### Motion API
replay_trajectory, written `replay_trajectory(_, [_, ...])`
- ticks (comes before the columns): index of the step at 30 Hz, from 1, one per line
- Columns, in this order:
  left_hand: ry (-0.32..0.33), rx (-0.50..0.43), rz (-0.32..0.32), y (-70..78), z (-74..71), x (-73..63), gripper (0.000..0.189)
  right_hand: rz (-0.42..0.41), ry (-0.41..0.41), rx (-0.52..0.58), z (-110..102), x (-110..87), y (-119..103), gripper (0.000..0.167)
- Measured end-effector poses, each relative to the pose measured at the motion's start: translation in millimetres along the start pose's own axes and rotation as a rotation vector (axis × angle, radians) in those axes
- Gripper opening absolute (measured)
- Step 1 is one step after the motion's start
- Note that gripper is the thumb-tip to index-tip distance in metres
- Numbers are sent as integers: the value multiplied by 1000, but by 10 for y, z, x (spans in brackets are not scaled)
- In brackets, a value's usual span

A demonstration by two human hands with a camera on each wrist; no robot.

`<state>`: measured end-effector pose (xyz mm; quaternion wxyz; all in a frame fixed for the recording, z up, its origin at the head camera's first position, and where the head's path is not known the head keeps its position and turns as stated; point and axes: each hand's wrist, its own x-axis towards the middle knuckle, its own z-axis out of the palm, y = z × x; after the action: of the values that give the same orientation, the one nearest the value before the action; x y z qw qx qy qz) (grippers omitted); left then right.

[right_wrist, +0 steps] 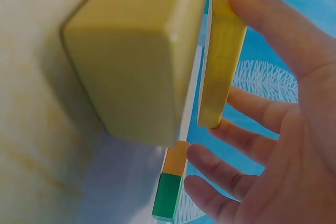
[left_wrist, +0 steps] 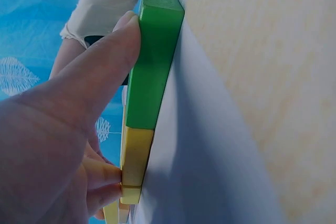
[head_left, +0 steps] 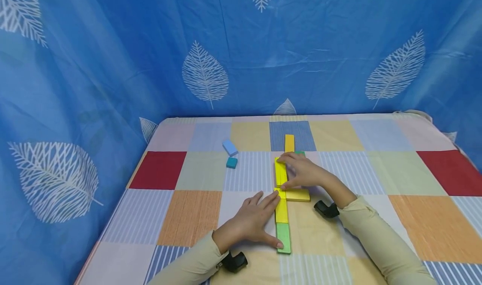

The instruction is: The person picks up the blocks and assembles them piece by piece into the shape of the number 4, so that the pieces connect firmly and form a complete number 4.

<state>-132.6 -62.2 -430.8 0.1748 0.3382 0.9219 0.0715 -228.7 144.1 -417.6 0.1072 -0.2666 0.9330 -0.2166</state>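
Observation:
Several wooden blocks lie in a line on the patchwork cloth. My right hand [head_left: 306, 172] pinches a long yellow block [head_left: 280, 173] between the thumb at its near end and fingers at its far end. In the right wrist view, that yellow block [right_wrist: 221, 59] stands apart from the thick, pale yellow block [right_wrist: 121, 72] close to the camera. My left hand [head_left: 250, 220] is spread beside the line, with its thumb on the light green block [head_left: 284, 240] and fingertips at the yellow blocks [head_left: 281, 211] above it. Another yellow block [head_left: 298, 195] juts out to the right.
Beyond the right hand lie an orange-yellow block [head_left: 289, 142] and a partly hidden green block [head_left: 300, 153]. To the left are a light blue block [head_left: 229, 147] and a small teal block [head_left: 231, 163]. A blue leaf-print curtain [head_left: 320, 63] hangs behind the table.

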Motion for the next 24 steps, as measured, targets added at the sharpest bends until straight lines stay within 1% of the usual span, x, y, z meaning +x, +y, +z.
replay_trajectory(6, [1, -9, 3, 11, 8, -9, 110, 11, -17, 5, 33, 3, -20, 80])
replay_trajectory(15, [15, -2, 9, 23, 30, -10, 110, 25, -8, -5, 69, 5, -8, 80])
replay_trajectory(24, [22, 1, 7, 31, 42, -5, 109, 40, -27, -25, 99, 15, 25, 80])
